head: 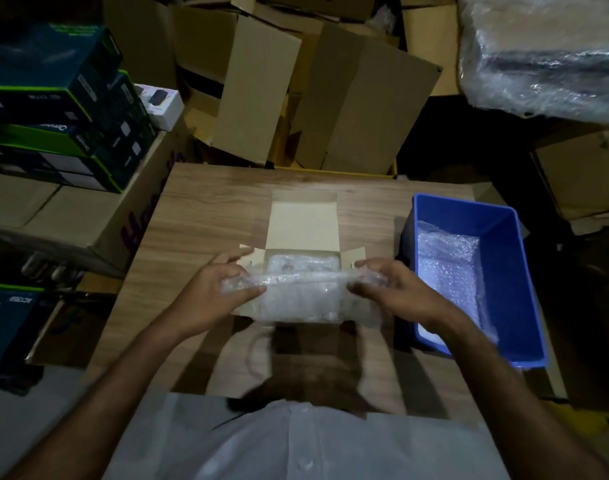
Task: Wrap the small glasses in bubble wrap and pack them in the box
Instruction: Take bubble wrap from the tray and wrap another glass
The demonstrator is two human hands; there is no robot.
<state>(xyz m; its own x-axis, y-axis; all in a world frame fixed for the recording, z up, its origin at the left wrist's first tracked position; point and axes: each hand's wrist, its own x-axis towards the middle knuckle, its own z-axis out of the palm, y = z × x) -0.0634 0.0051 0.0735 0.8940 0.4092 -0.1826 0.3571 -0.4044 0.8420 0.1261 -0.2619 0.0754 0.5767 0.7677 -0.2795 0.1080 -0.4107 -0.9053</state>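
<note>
Two hands, the left hand (215, 285) and right hand (393, 285), each pinch one end of a clear bubble-wrapped bundle (301, 289) whose long axis runs left-right, held directly above the small open cardboard box (304, 223) on the wooden table (206, 209).

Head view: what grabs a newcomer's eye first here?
Dead centre, the left hand and right hand each grip an end of a bubble-wrap bundle, held over the small open cardboard box on the wooden table. Next comes the bright blue bin at the table's right, with bubble wrap lying inside. Behind and to the left, stacked cartons crowd the dim room.
</note>
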